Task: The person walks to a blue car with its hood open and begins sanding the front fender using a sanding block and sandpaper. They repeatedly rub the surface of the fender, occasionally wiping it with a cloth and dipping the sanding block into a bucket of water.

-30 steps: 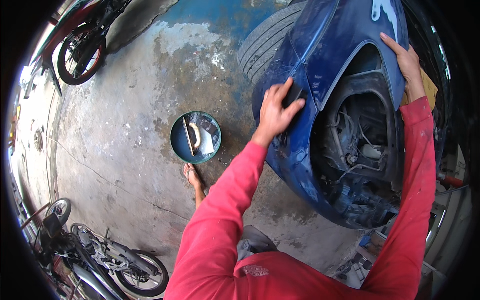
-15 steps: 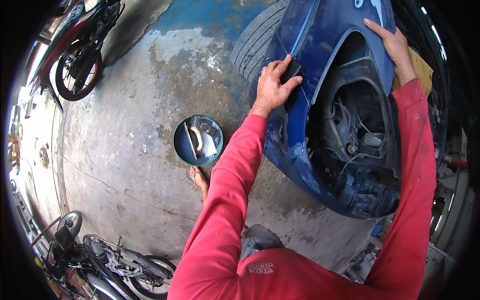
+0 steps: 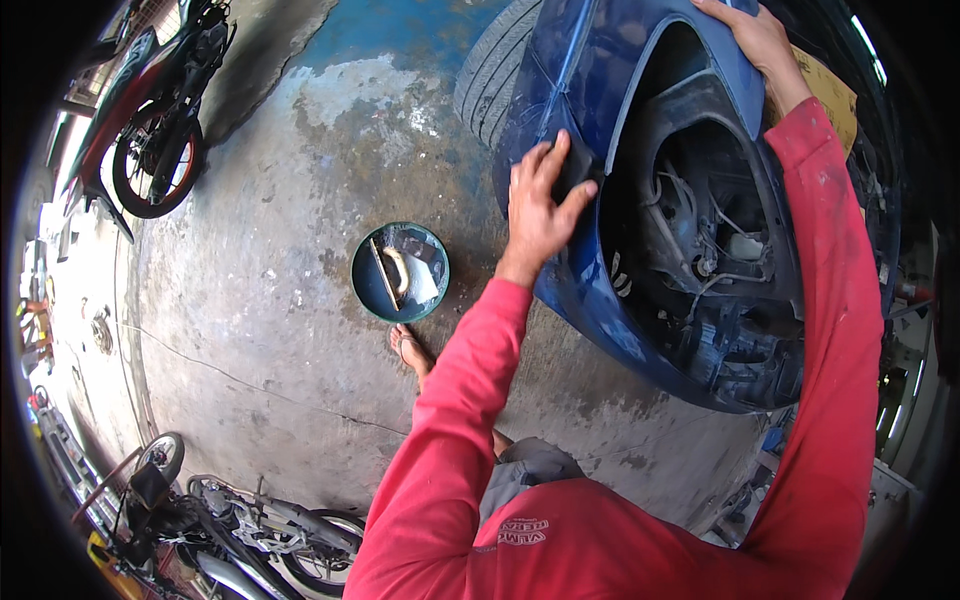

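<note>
My left hand is closed over a black block-like pad, pressed to the front corner of a blue car body, beside the headlight opening. The palm hides part of the pad, so its exact kind is unclear. Scuffs and pale marks show on the paint near it. Higher up, my right hand lies over the blue panel edge on the far side of that opening, fingers stretched out and holding nothing.
On the concrete floor stands a round green basin of water with a curved-handled tool inside. My foot is beside it. A tyre is behind the car body. Motorcycles stand at the left, and yellowish cardboard lies at the right.
My left hand has slid the black pad down the blue panel, toward me. The right hand stays on the panel edge. The view has shifted slightly.
</note>
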### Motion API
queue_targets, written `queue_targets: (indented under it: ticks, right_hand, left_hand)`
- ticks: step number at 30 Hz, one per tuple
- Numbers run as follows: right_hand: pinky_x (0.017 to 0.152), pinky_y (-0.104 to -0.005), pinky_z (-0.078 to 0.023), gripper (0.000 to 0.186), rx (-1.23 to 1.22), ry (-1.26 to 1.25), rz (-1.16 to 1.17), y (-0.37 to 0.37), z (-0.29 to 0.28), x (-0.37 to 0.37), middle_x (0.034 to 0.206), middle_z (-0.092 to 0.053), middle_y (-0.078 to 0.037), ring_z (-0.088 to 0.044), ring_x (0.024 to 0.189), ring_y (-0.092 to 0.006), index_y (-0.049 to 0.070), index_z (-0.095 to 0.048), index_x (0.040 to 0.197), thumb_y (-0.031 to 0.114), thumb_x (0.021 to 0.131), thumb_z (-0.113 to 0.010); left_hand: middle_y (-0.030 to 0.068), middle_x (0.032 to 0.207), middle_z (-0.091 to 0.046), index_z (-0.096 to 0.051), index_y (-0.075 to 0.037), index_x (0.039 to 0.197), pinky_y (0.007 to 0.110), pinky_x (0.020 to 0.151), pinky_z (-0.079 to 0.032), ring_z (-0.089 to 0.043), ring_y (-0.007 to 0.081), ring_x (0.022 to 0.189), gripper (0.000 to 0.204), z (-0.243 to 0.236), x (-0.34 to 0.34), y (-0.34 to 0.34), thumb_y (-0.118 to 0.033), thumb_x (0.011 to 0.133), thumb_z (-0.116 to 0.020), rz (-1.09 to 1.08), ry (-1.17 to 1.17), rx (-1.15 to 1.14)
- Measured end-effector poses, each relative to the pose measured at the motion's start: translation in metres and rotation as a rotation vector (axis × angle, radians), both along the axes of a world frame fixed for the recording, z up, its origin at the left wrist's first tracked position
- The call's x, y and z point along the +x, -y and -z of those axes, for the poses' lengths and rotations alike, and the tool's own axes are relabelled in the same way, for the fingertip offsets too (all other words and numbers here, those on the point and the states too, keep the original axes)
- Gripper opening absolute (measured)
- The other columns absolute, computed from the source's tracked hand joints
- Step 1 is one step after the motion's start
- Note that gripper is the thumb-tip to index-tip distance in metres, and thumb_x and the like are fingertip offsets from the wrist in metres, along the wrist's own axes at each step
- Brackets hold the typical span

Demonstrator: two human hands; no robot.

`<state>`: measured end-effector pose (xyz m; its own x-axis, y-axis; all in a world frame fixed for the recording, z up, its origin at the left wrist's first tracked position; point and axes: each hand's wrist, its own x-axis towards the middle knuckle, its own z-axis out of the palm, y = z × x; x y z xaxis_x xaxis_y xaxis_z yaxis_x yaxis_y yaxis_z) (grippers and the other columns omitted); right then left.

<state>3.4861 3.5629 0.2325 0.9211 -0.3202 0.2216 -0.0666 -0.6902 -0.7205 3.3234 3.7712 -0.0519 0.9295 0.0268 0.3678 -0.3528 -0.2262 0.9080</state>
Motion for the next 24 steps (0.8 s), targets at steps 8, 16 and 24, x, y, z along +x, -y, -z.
queue_targets:
  ticks: [8, 16, 24]
  right_hand:
    - [0.098, -0.0393, -0.059, 0.072, -0.155, -0.004, -0.009, 0.001, -0.008, -0.001, 0.121, -0.079, -0.023, -0.077, 0.109, -0.0306, -0.007, -0.070, 0.132, 0.035, 0.079, -0.095]
    - [0.102, -0.0403, -0.058, 0.085, -0.201, -0.023, 0.158, 0.002, -0.005, 0.002, 0.127, -0.076, -0.027, -0.075, 0.115, -0.0335, -0.012, -0.066, 0.134, 0.043, 0.075, -0.096]
    - [0.102, -0.0414, -0.057, 0.075, -0.130, -0.022, 0.044, 0.008, -0.005, 0.002, 0.129, -0.075, -0.024, -0.075, 0.115, -0.0332, -0.003, -0.065, 0.139, 0.035, 0.080, -0.094]
  left_hand:
    - [0.0196, 0.142, -0.061, -0.060, -0.011, 0.158, 0.050, 0.114, -0.044, -0.058, 0.0389, 0.128, 0.080, -0.022, -0.058, -0.004, -0.034, 0.087, -0.088, 0.040, 0.102, 0.009]
    - [0.0208, 0.143, -0.060, -0.054, -0.009, 0.162, 0.049, 0.115, -0.044, -0.058, 0.0403, 0.128, 0.082, -0.016, -0.057, -0.003, -0.039, 0.092, -0.084, 0.036, 0.016, 0.096]
    - [0.0221, 0.144, -0.060, -0.053, -0.002, 0.161, 0.044, 0.117, -0.044, -0.056, 0.0406, 0.133, 0.077, -0.002, 0.052, 0.000, -0.039, 0.097, -0.079, 0.162, -0.214, -0.194]
